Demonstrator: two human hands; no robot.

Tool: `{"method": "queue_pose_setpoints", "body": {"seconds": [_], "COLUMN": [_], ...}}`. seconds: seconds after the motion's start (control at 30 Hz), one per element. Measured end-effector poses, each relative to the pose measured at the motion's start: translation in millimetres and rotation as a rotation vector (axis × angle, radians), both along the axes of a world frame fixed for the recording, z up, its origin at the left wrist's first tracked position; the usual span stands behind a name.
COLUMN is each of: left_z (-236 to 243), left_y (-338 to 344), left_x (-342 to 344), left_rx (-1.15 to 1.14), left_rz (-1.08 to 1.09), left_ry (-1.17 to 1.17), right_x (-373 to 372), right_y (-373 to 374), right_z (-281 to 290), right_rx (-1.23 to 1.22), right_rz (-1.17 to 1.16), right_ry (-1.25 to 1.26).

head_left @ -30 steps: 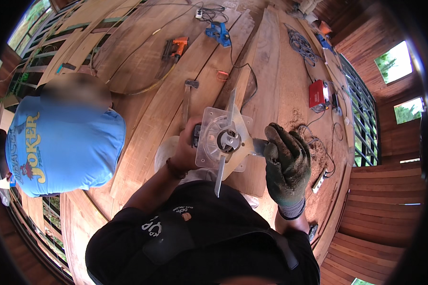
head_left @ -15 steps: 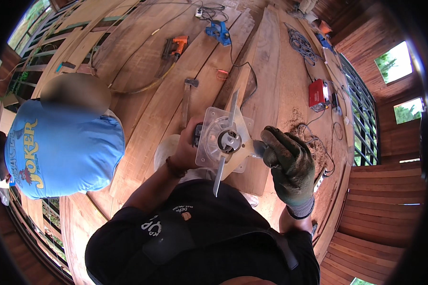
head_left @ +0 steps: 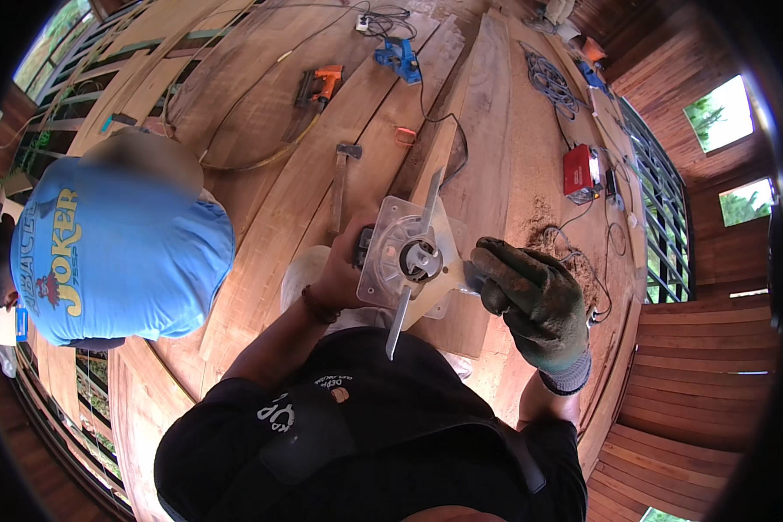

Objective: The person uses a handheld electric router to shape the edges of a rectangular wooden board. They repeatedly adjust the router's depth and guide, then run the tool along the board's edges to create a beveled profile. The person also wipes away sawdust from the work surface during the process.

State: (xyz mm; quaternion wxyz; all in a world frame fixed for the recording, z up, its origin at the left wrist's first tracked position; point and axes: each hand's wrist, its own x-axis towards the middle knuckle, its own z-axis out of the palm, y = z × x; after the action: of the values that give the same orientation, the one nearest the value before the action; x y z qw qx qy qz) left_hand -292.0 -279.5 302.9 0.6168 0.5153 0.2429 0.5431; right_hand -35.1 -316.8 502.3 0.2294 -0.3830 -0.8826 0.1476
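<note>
My bare left hand is closed round a power tool with a clear square base plate, tilted so its underside shows. A round opening with a metal part sits at the plate's centre. Over it lies a tan, three-pointed piece with a flat metal blade on each arm, one pointing up, one down and one right. My right hand, in a dark, dirty work glove, has its fingers closed at the right-hand blade. The palm side of my left hand is hidden behind the tool.
Ahead on the planks lie a hammer, an orange nail gun, a blue power planer and coiled cable. A red machine stands right, near sawdust. At left, a co-worker in a blue shirt bends down.
My gloved right hand has shifted slightly down and right, still at the blade. The tool has turned slightly. The co-worker's body has moved a little.
</note>
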Motion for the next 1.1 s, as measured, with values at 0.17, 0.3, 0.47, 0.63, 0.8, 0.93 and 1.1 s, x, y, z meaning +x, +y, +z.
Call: {"method": "queue_pose_setpoints", "body": {"seconds": [0.17, 0.3, 0.47, 0.63, 0.8, 0.93, 1.1], "left_z": [0.3, 6.3, 13.4, 7.9, -0.6, -3.5, -4.1], "left_y": [-5.2, -9.7, -7.1, -3.5, -3.1, -2.6, -2.6], "left_x": [4.7, 4.8, -1.4, -1.7, -1.1, -1.0, -2.3], "left_rx": [-0.024, -0.05, -0.076, -0.108, -0.136, -0.082, -0.168], "left_rz": [-0.009, -0.006, -0.026, -0.034, -0.026, -0.01, -0.052], "left_ry": [-0.054, -0.034, -0.078, -0.075, -0.052, -0.063, -0.108], "right_x": [2.2, 2.3, 2.1, 2.5, 3.3, 3.3, 1.8], "right_y": [-3.3, -14.1, -6.2, 0.1, 0.5, -0.3, 0.9], "right_z": [2.9, 6.8, 7.1, 6.2, 1.1, -2.4, -3.4], "right_rx": [0.083, 0.052, 0.042, 0.041, 0.061, 0.061, 0.108], "right_rz": [-0.022, -0.1, -0.132, -0.087, -0.113, -0.093, -0.068], "right_ry": [-0.01, -0.016, -0.087, -0.127, -0.178, -0.172, -0.187]}}
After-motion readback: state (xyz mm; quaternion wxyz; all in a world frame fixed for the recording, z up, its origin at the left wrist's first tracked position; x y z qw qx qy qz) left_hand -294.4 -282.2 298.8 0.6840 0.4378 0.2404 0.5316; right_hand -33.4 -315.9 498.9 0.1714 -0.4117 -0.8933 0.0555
